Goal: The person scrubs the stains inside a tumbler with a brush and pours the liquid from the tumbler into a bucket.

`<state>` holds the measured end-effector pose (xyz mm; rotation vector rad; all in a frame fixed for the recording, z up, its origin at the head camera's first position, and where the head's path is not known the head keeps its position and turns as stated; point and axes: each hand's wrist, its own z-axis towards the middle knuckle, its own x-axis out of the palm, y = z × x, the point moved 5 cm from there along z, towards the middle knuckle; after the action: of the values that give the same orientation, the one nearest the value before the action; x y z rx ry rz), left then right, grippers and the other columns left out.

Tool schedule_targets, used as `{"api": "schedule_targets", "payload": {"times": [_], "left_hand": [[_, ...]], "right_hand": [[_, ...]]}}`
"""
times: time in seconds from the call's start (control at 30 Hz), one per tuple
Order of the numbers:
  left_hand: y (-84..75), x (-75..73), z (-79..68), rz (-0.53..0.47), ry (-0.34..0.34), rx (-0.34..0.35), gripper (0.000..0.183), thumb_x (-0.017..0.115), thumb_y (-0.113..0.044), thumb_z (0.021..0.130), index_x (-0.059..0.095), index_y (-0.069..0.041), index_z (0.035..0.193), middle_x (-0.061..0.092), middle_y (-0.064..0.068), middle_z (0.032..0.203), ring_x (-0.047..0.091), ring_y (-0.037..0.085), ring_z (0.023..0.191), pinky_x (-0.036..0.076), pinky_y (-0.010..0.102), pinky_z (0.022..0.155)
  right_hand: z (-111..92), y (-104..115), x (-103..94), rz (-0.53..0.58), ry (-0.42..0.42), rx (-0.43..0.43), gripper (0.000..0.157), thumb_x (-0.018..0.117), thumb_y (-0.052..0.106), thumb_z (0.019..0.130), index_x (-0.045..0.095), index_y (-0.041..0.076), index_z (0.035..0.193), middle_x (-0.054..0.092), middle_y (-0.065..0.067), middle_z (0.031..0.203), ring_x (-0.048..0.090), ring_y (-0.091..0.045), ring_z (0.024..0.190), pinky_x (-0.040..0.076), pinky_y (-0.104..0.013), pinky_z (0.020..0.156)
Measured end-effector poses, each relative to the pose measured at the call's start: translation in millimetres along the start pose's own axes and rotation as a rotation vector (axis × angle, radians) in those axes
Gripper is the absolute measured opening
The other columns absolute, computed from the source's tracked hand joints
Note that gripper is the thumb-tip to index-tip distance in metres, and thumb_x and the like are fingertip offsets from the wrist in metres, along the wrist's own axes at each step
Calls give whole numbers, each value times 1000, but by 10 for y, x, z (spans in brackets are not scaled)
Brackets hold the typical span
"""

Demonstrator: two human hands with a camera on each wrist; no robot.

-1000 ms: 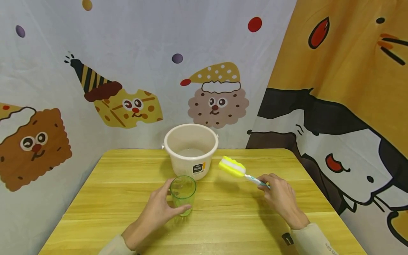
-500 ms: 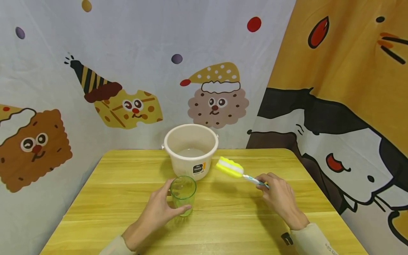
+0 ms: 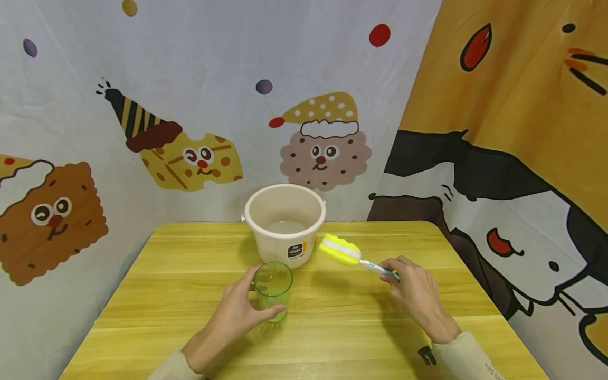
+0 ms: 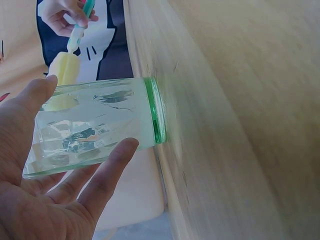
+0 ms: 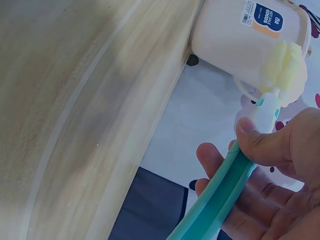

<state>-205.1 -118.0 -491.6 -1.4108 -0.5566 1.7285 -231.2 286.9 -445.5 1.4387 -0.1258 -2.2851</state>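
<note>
A clear green drinking glass point(image 3: 273, 287) stands upright on the table, and my left hand point(image 3: 237, 303) holds it from the left with thumb and fingers round its side. In the left wrist view the fingers point(image 4: 107, 177) lie along the glass point(image 4: 95, 127). My right hand point(image 3: 415, 290) grips the white and teal handle point(image 5: 220, 195) of a sponge bottle brush. Its yellow and white sponge head point(image 3: 341, 249) points left, raised above the table and right of the bucket. In the right wrist view the thumb point(image 5: 260, 142) presses on the handle.
A cream bucket point(image 3: 285, 211) with a label stands at the back of the wooden table point(image 3: 332, 338), just behind the glass. A small dark object point(image 3: 427, 355) lies by the right sleeve. Printed cartoon curtains point(image 3: 214, 68) hang behind the table and at the sides.
The bottle brush in my right hand has drifted slightly left, its sponge head closer to the bucket. My left hand and the glass have stayed in place.
</note>
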Motion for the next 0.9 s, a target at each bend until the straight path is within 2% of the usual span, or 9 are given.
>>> {"api": "schedule_targets", "payload": {"times": [0.27, 0.57, 0.9], "left_hand": [[13, 8, 2, -11, 0, -4, 99, 112, -42, 77, 62, -21, 159, 85, 5, 139, 84, 36, 119, 74, 32, 86], [20, 4, 4, 3, -9, 12, 98, 111, -44, 78, 61, -22, 160, 84, 4, 139, 84, 33, 121, 74, 34, 92], [15, 2, 1, 3, -11, 21, 98, 111, -40, 78, 61, -21, 160, 84, 5, 139, 85, 34, 120, 74, 35, 93]], "right_hand": [[10, 68, -28, 9, -7, -17, 20, 97, 10, 96, 88, 21, 110, 79, 2, 96, 47, -7, 62, 36, -24, 49], [31, 113, -20, 10, -14, -36, 21, 97, 10, 95, 88, 21, 110, 80, 2, 96, 47, -5, 61, 37, -23, 49], [33, 162, -38, 4, -28, -57, 22, 98, 7, 93, 88, 19, 109, 79, 1, 94, 48, -5, 61, 37, -22, 48]]}}
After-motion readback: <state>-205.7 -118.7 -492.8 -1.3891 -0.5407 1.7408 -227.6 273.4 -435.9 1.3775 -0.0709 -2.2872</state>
